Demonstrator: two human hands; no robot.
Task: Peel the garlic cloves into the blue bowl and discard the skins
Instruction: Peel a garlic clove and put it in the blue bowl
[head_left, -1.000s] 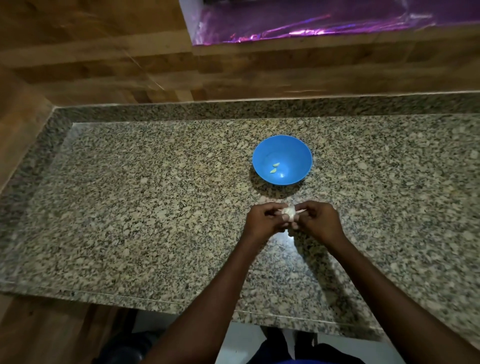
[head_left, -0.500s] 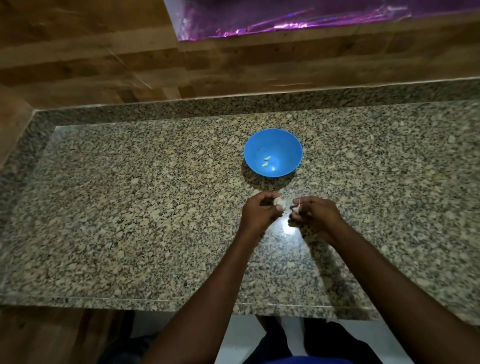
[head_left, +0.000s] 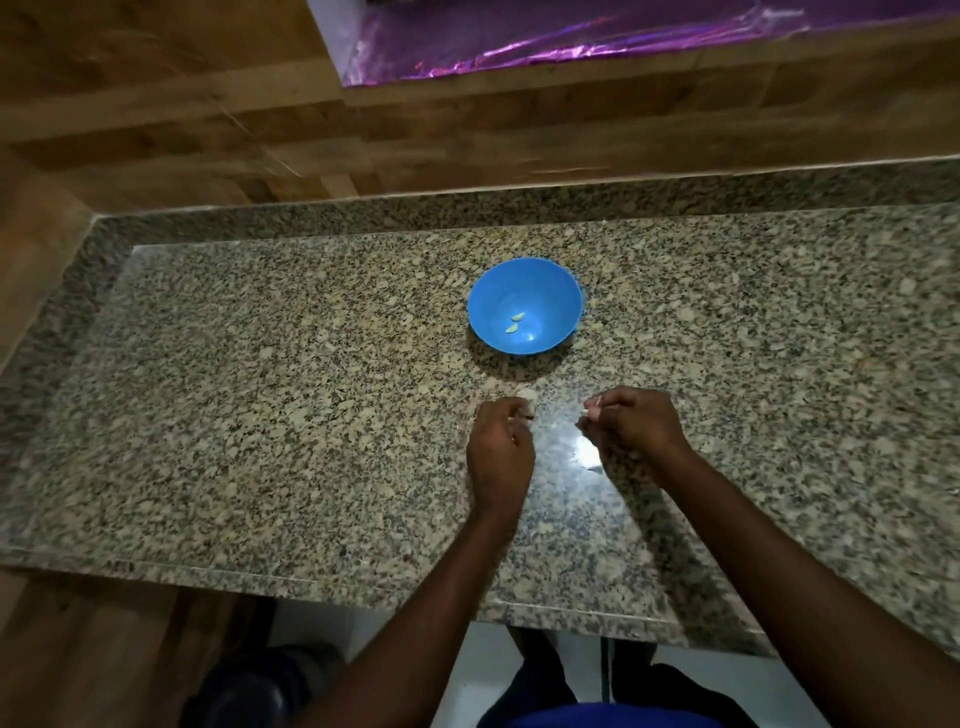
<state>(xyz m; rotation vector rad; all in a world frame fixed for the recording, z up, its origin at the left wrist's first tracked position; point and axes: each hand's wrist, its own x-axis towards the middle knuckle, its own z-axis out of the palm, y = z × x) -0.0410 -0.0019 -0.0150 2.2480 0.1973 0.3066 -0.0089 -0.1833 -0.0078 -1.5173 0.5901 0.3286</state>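
A blue bowl (head_left: 558, 291) stands on the granite counter, with two peeled garlic cloves (head_left: 515, 322) lying in it. Just in front of the bowl are both my hands, a short gap between them. My left hand (head_left: 500, 449) has its fingers curled round the garlic (head_left: 528, 410), of which only a pale edge shows at the fingertips. My right hand (head_left: 636, 423) pinches a small white piece of garlic (head_left: 587, 413) between thumb and fingertips; I cannot tell whether it is a clove or skin.
The speckled granite counter (head_left: 260, 415) runs wide to left and right, with its front edge near my body. A wooden wall rises behind it and at the left. A shiny purple sheet (head_left: 623, 36) lies at the top.
My hands were together on the garlic a second ago. They have pulled apart, the right one taking a small white piece away to the right.
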